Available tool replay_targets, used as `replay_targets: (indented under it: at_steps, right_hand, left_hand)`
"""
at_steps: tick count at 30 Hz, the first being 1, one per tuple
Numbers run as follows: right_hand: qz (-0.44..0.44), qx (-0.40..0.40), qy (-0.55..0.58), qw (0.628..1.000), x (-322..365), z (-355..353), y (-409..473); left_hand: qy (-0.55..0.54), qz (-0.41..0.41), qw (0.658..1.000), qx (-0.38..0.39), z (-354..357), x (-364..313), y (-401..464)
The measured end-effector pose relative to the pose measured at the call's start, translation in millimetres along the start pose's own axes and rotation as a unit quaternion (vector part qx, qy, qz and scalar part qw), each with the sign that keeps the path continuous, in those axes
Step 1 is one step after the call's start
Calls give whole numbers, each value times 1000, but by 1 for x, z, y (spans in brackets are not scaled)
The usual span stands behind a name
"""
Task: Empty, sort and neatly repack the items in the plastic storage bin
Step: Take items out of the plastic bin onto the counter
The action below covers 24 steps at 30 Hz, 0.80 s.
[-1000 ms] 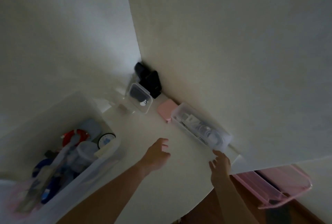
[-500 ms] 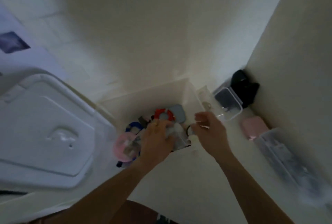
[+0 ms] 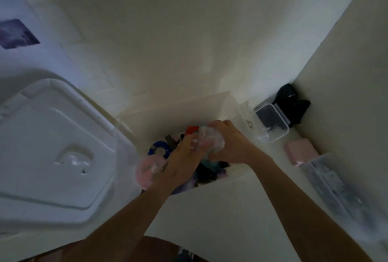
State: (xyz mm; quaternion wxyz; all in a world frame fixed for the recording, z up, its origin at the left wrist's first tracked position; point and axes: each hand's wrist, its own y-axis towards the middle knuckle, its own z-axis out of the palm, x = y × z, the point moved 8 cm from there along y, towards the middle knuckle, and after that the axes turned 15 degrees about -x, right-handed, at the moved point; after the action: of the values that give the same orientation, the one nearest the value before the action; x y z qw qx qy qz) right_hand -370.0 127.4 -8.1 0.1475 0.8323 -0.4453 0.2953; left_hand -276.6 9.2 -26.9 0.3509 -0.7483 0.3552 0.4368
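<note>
The clear plastic storage bin (image 3: 228,102) stands on the white table against the wall, full of mixed small items: a blue ring (image 3: 159,148), a pink round piece (image 3: 144,169), something red (image 3: 192,129) and dark bits. Both hands are inside it. My left hand (image 3: 180,161) and my right hand (image 3: 228,142) together grip a clear, crumpled plastic object (image 3: 210,140) above the pile. The picture is dim and blurred, so what the object is stays unclear.
The bin's white lid (image 3: 52,146) lies at the left. A small clear box (image 3: 270,123) with dark contents, a black object (image 3: 291,102) in the corner, a pink case (image 3: 300,152) and a long clear container (image 3: 340,190) line the right wall.
The view swung left from the right wall to the bin. Both hands went from the bare table into the bin and closed on the clear plastic object.
</note>
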Motion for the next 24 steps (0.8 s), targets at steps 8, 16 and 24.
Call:
replay_targets:
  at_steps: [8, 16, 24]
  right_hand:
    - [46, -195, 126, 972, -57, -125, -97]
    - [250, -249, 107, 930, -226, -85, -145]
    - [314, -121, 10, 941, -257, 29, -86]
  left_hand:
    - [-233, -192, 949, 95, 123, -60, -50]
    - [-50, -242, 953, 177, 215, -14, -97]
    - [9, -17, 999, 25, 135, -31, -68]
